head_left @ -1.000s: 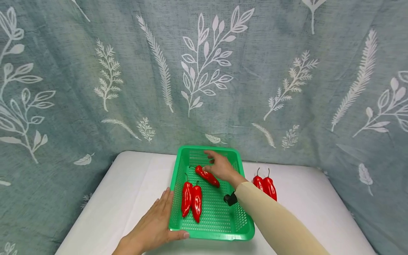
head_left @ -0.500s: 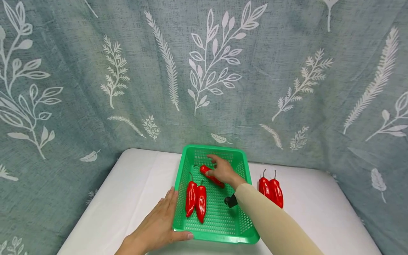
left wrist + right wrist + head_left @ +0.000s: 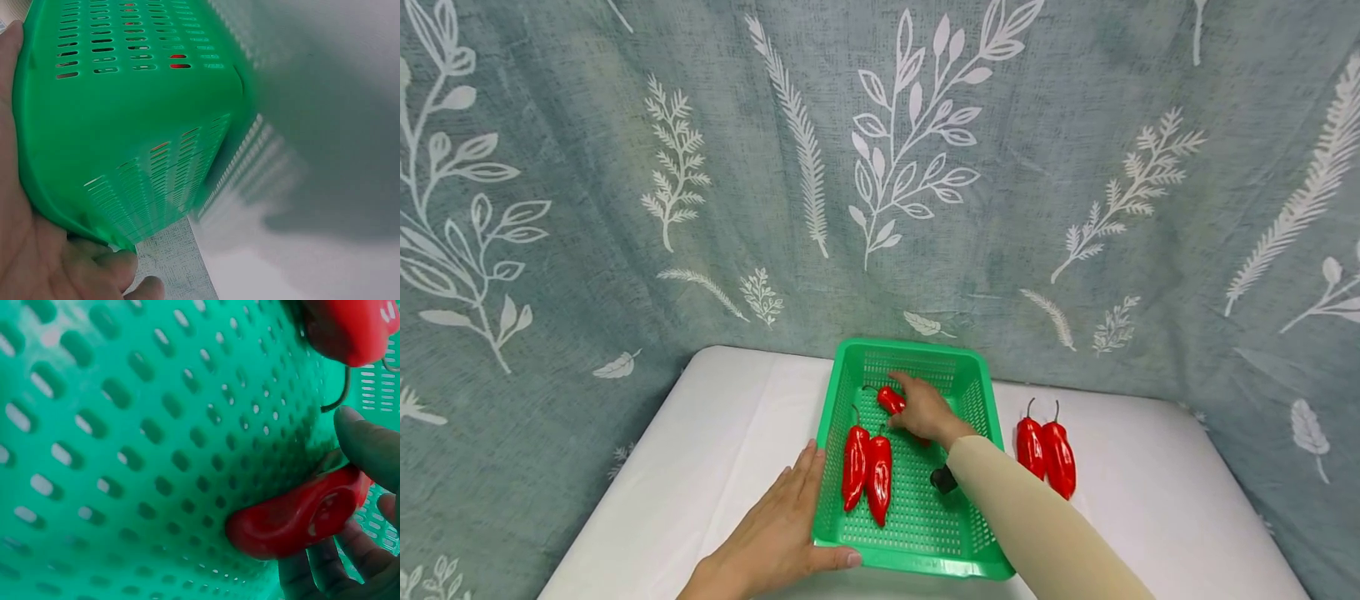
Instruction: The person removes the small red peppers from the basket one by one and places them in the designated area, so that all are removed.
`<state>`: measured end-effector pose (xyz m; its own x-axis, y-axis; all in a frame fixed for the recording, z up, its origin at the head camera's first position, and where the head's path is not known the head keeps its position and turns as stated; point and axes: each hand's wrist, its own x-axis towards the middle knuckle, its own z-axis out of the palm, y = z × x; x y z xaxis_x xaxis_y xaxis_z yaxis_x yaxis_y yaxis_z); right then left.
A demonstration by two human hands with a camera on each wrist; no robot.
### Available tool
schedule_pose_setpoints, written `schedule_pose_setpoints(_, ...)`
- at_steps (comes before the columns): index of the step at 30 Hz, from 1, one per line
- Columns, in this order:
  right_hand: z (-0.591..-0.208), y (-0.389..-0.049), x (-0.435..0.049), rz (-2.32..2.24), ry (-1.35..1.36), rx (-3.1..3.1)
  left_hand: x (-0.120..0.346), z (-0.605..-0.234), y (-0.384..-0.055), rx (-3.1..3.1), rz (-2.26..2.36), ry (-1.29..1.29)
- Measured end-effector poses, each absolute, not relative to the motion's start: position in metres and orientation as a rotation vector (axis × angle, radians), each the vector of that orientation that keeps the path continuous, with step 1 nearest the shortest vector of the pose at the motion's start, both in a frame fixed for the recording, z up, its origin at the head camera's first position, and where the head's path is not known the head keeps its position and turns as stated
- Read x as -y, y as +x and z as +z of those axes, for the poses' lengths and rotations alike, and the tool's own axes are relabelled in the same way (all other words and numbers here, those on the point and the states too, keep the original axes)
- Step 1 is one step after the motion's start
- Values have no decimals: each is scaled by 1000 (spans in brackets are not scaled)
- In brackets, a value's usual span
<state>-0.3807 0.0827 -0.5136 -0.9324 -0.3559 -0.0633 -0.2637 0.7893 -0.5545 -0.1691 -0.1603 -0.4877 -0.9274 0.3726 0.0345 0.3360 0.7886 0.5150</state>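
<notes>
In the head view a green plastic basket (image 3: 917,568) stands on the white table. My left hand (image 3: 767,525) rests against its near left corner, fingers fairly straight along the left side and thumb on the front rim. Inside, two red peppers (image 3: 855,468) lie side by side at the left. A third red pepper (image 3: 891,400) lies slantwise farther back, partly hidden under my right hand (image 3: 925,410). In the right wrist view the thumb (image 3: 369,444) and loosely bent fingers (image 3: 325,565) straddle this pepper (image 3: 294,519); a firm hold is not visible.
Two more red peppers (image 3: 1059,460) lie on the table (image 3: 1150,483) to the right of the basket, partly behind the right sleeve (image 3: 1030,517). A patterned grey-green curtain (image 3: 880,167) hangs behind and beside the table.
My right hand has moved nearer along the slanted pepper, its thumb now to the left of it. The left hand stays at the basket's corner. The whole view has shifted slightly.
</notes>
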Motion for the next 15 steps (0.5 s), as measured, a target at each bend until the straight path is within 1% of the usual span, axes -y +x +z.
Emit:
schedule_pose_setpoints(8,-509,-379,-83,-746,-494,-2838,159,-487,-168,-2918,804,591)
schedule_pose_setpoints(15,-503,-381,-84,-938,-433,-2824,159,-489,-166,-2931,802,577)
